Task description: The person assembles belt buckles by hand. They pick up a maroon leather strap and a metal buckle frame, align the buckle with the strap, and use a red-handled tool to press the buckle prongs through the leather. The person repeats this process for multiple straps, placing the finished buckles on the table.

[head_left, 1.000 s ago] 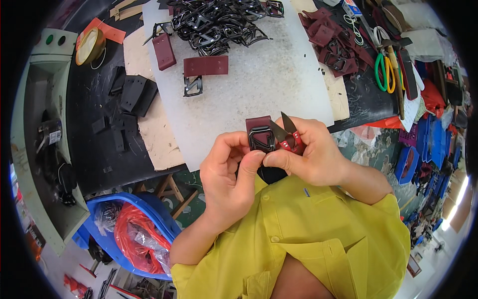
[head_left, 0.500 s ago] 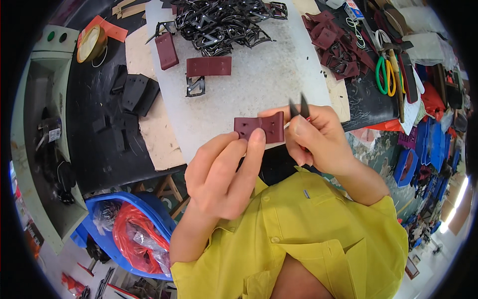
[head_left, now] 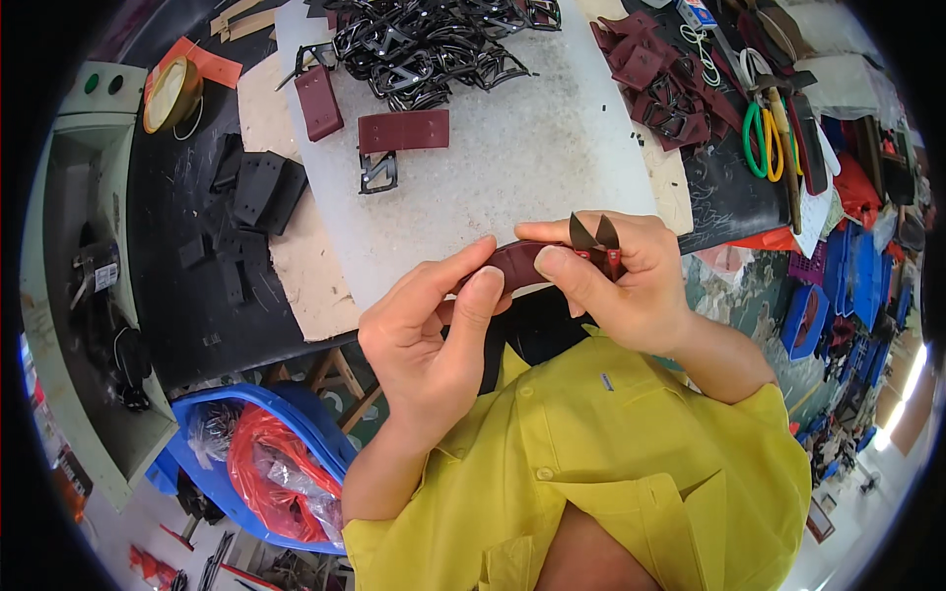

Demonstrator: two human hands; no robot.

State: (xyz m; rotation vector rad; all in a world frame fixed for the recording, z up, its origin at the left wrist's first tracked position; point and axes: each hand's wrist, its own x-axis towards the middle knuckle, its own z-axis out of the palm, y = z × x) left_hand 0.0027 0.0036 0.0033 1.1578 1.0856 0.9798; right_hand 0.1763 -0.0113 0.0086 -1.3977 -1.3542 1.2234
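A curved strip of maroon leather-like material [head_left: 515, 268] is gripped at both ends, close to my body. My left hand [head_left: 429, 320] pinches its left end between thumb and fingers. My right hand [head_left: 631, 281] presses a thumb on the right end and also keeps a small pair of snips [head_left: 581, 234], dark blades pointing up and apart, red near the pivot. My fingers hide part of the strip and the snips' handles. Beyond lie a maroon strip [head_left: 409, 130] with a black metal buckle [head_left: 378, 174] under its edge, and another maroon strip [head_left: 317, 102].
A heap of black buckles [head_left: 419, 54] covers the far part of the white board [head_left: 493, 182]. Maroon pieces [head_left: 655, 74] and looped-handle scissors [head_left: 754, 143] lie right. Black pieces [head_left: 266, 187] and a bowl [head_left: 172, 94] are left; below, a blue tub [head_left: 212, 488] holds plastic bags.
The maroon strip has been tipped and bent into an arch, so its holed face no longer shows. My left thumb has shifted to the strip's left end; my right thumb now presses it.
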